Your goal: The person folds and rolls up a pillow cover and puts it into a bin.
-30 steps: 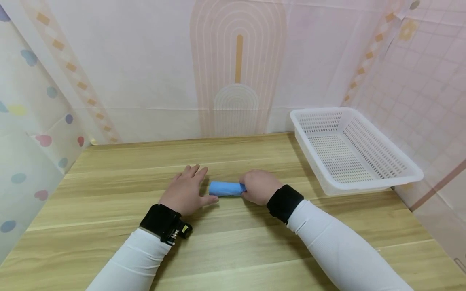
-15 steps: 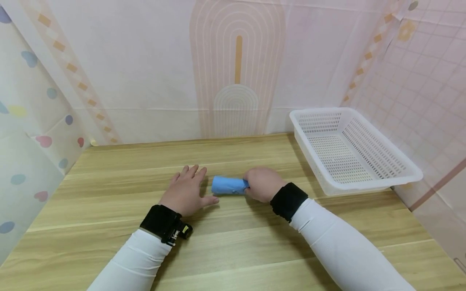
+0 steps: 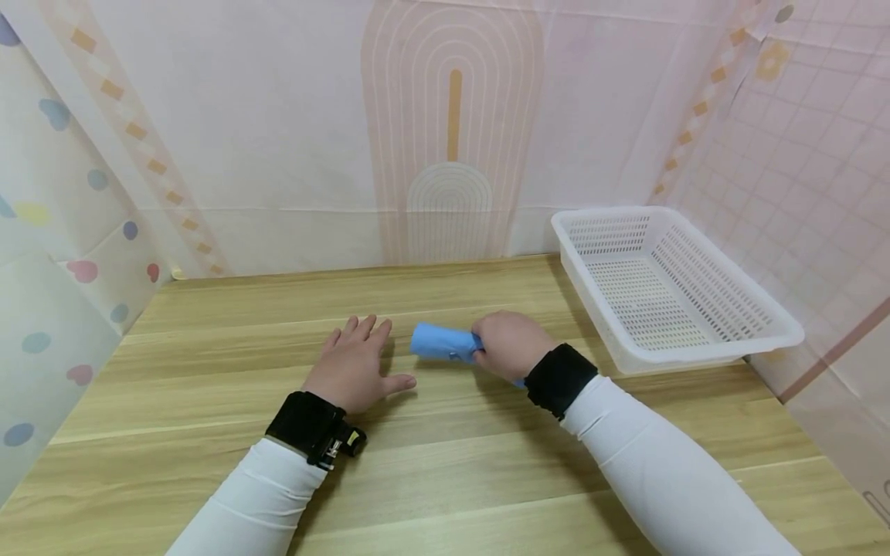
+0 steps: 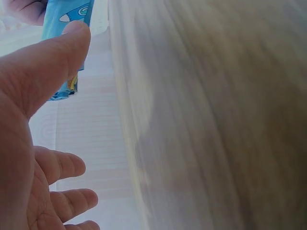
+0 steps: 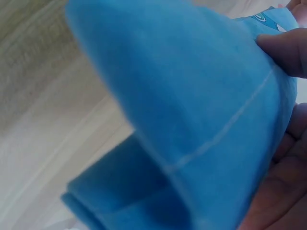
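Note:
A folded blue cloth with a small print hangs from my right hand, which grips it near its middle, low over the table. In the right wrist view the thumb pinches the blue cloth, showing a pale seam line and loose folded layers. My left hand is held palm down to the left of the cloth, fingers spread, holding nothing. From the left wrist view its thumb overlaps the cloth, where a printed white-and-blue figure with a spiral shows.
A white perforated plastic basket stands at the right rear of the wooden table. Patterned sheets rise behind the table and along both sides. Each wrist wears a black strap.
The right hand has raised the blue cloth and carried it slightly right and away, so its left end tilts upward and moves off from the left hand. The left hand has hardly moved.

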`<state>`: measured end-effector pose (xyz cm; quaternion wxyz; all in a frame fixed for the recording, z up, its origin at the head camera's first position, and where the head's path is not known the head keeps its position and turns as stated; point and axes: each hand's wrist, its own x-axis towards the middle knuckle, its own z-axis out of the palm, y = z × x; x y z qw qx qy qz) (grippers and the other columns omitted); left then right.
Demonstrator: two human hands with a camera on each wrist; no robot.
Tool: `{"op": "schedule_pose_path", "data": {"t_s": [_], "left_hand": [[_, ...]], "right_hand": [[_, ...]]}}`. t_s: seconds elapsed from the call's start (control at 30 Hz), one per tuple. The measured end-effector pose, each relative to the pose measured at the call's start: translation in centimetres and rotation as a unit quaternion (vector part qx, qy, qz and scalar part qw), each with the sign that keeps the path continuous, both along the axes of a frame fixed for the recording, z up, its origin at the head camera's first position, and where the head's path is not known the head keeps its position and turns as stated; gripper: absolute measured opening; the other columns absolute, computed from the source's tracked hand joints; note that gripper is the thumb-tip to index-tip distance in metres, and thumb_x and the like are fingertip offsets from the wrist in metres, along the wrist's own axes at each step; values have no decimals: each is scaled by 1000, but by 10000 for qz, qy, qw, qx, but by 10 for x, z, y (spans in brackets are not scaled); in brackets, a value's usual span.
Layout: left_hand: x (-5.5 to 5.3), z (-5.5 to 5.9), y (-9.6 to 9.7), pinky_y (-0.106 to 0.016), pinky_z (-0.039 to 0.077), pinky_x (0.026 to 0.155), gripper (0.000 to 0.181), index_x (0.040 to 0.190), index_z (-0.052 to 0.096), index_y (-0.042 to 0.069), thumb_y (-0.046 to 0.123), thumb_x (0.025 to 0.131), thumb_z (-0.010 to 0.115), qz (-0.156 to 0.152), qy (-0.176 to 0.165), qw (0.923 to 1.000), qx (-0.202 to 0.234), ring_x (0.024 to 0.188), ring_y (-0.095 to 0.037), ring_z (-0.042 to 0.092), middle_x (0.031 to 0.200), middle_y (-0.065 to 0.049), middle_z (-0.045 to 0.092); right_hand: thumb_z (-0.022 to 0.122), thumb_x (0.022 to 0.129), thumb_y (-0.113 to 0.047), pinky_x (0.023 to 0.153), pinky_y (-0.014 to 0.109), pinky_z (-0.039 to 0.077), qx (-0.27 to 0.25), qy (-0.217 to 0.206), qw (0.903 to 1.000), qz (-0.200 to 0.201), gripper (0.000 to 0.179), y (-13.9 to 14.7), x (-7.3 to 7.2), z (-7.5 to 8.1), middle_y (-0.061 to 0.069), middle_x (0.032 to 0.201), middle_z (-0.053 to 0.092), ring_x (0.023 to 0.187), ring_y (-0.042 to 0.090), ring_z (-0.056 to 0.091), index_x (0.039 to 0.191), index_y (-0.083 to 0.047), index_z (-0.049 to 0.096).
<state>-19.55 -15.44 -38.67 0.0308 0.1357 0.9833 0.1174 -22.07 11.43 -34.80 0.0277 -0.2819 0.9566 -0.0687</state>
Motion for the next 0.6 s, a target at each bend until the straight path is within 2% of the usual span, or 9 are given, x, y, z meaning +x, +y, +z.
{"op": "schedule_pose_path", "data": {"t_s": [0.17,0.3,0.47,0.6], "left_hand": [[2,1,0,-68,15,127,107,164,32,4,70,89,71,-20,39,10000,-46,159,-51,18,170,-27,26],[2,2,0,-68,15,127,107,164,32,4,70,89,70,-12,39,10000,-77,159,-51,18,171,-27,26],[2,2,-1,-69,15,127,106,164,33,4,70,90,70,-4,75,9999,-112,158,-52,18,170,-27,26],[1,1,-1,-68,15,127,106,164,33,4,70,90,70,1,67,9999,-136,158,-52,18,170,-27,27]], "right_hand": [[74,97,-22,67,30,50,-32,124,9999,-1,15,4,1,8,-1,76,61,66,14,52,89,-10,69],[71,99,-22,63,29,45,-99,99,9999,-86,17,8,3,20,-1,74,54,66,15,48,89,-10,65],[67,98,-23,58,29,39,-191,171,9992,-315,17,20,4,46,-2,72,45,64,15,46,87,-12,60],[67,95,-22,62,34,45,-234,364,9976,-542,13,35,4,70,0,75,53,68,18,53,89,-12,61]]}}
